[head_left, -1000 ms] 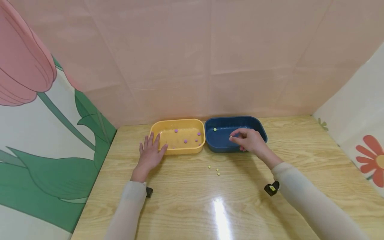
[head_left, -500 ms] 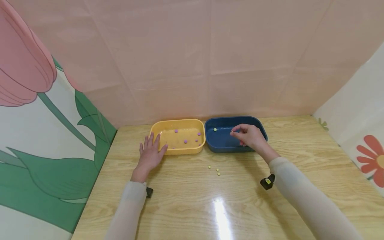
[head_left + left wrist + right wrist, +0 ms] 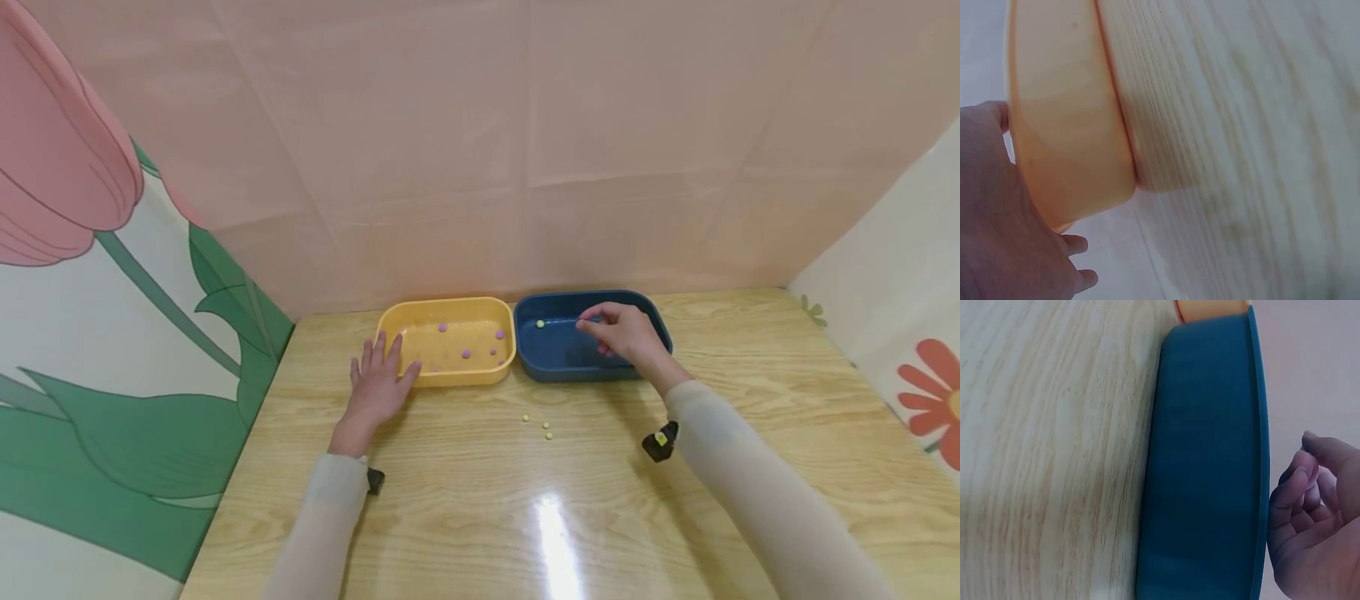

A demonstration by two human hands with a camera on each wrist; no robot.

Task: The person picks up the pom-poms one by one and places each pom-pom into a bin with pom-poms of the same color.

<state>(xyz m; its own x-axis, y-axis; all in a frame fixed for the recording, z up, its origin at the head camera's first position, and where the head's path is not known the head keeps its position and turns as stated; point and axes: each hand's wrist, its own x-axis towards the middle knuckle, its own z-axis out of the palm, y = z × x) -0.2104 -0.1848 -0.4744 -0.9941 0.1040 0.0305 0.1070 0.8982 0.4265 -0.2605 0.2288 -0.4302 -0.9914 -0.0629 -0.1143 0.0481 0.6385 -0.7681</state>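
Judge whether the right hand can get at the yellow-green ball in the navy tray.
Likely yes: the right hand is over the navy tray, and nothing visible blocks the ball; its fingers would probably need parting.

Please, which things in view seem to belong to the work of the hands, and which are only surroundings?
Probably part of the work:
yellow tray, with the left hand at its rim
blue tray, with the right hand over it
small purple balls
small yellow-green balls

Probably just surroundings:
table
pink backdrop
flower prints
black wrist devices

Left hand (image 3: 375, 393) with fingers spread — right hand (image 3: 626, 333) curled, thumb and forefinger tips close together.
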